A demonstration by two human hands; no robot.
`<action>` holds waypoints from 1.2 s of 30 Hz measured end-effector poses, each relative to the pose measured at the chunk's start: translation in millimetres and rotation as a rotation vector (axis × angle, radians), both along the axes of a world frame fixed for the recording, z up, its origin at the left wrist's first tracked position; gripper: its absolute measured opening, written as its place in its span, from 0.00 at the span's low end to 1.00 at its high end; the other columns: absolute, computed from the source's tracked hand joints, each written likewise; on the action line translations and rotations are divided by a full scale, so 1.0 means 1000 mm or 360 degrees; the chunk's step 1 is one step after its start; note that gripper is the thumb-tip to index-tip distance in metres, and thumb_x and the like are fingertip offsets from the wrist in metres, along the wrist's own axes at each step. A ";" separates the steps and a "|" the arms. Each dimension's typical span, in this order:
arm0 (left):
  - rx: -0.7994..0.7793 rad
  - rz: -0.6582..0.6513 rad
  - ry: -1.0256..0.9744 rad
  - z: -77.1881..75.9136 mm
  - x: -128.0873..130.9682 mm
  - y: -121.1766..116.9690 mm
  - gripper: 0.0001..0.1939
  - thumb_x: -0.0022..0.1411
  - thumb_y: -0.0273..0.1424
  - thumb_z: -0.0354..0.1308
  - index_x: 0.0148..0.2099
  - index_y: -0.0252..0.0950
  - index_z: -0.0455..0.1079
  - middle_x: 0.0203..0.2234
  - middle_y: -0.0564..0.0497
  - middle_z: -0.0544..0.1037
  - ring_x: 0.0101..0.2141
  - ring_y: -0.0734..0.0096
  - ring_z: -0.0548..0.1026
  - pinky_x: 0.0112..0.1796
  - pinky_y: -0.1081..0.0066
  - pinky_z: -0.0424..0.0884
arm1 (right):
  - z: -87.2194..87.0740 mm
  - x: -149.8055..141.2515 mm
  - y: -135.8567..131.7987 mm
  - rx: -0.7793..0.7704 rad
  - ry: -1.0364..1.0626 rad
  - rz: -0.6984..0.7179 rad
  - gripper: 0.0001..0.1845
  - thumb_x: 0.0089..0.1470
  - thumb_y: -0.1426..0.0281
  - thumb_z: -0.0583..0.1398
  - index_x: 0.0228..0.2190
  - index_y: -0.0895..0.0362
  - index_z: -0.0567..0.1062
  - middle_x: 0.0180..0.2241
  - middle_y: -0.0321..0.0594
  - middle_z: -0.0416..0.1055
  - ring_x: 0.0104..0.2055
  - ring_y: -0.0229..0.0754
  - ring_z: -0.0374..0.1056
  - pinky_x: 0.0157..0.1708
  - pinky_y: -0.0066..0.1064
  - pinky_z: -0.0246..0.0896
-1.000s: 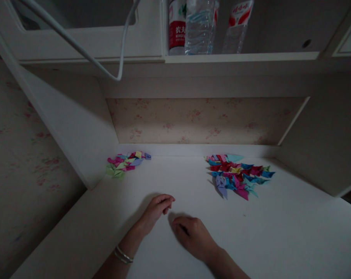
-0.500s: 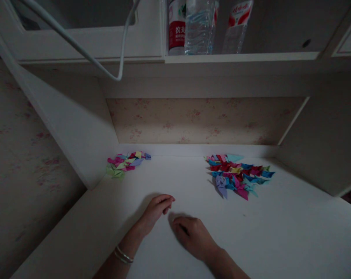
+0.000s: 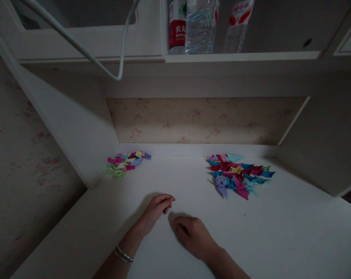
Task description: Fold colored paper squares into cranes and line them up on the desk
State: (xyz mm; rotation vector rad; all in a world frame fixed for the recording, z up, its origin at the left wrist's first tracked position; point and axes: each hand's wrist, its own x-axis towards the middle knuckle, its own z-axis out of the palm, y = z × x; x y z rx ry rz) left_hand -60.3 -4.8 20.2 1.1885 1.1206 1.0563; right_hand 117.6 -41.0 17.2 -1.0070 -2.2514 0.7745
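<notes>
My left hand (image 3: 158, 208) rests on the white desk with its fingers curled in loosely, and nothing shows in it. Close by on the right, my right hand (image 3: 194, 237) lies on the desk as a loose fist, with no object visible in it. The two hands are a small gap apart. Beyond them to the right sits a larger group of colourful folded paper cranes (image 3: 236, 172), set in rough rows. A smaller cluster of folded paper cranes (image 3: 126, 164) lies at the back left. Neither hand touches the paper pieces.
The white desk (image 3: 274, 240) runs back to a wallpapered panel (image 3: 193, 120) between side boards. Above it a shelf (image 3: 239, 57) holds clear plastic bottles (image 3: 200, 29). A white cable (image 3: 85, 54) hangs down at the upper left.
</notes>
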 end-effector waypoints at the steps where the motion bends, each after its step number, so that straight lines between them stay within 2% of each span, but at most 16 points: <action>1: 0.0005 0.0003 0.0001 -0.001 0.000 0.000 0.12 0.55 0.37 0.59 0.35 0.32 0.73 0.22 0.55 0.67 0.23 0.77 0.61 0.25 0.75 0.54 | 0.000 0.000 0.000 0.0001 -0.0003 0.0000 0.12 0.58 0.75 0.50 0.28 0.54 0.71 0.28 0.33 0.71 0.30 0.34 0.67 0.32 0.22 0.54; 24: 0.0015 0.0007 0.0006 0.000 0.000 0.000 0.13 0.55 0.37 0.59 0.35 0.32 0.74 0.22 0.55 0.67 0.22 0.77 0.61 0.25 0.75 0.55 | 0.001 0.001 0.001 0.0010 -0.0042 0.0002 0.12 0.58 0.75 0.51 0.27 0.54 0.71 0.26 0.33 0.71 0.29 0.34 0.66 0.32 0.22 0.54; 32: 0.0051 0.0114 -0.0023 -0.004 -0.003 0.004 0.17 0.53 0.41 0.59 0.36 0.31 0.73 0.21 0.55 0.67 0.21 0.77 0.62 0.23 0.75 0.56 | 0.001 0.001 0.002 -0.0008 0.0009 -0.0005 0.13 0.57 0.76 0.51 0.29 0.54 0.74 0.28 0.34 0.74 0.31 0.35 0.68 0.34 0.23 0.57; 34: 0.0098 0.0209 0.0092 -0.006 -0.012 0.013 0.18 0.53 0.43 0.58 0.37 0.32 0.73 0.22 0.54 0.67 0.20 0.77 0.63 0.22 0.75 0.57 | 0.001 0.002 0.002 -0.0019 0.0027 -0.0002 0.13 0.57 0.75 0.51 0.29 0.54 0.75 0.28 0.35 0.74 0.31 0.36 0.69 0.34 0.23 0.58; 36: 0.0161 0.0354 0.0431 -0.005 -0.030 0.026 0.18 0.55 0.42 0.55 0.38 0.32 0.72 0.24 0.53 0.69 0.20 0.76 0.64 0.22 0.75 0.57 | 0.000 0.003 0.003 -0.0030 0.0055 -0.0001 0.13 0.57 0.75 0.52 0.30 0.54 0.76 0.29 0.35 0.75 0.32 0.36 0.69 0.35 0.24 0.59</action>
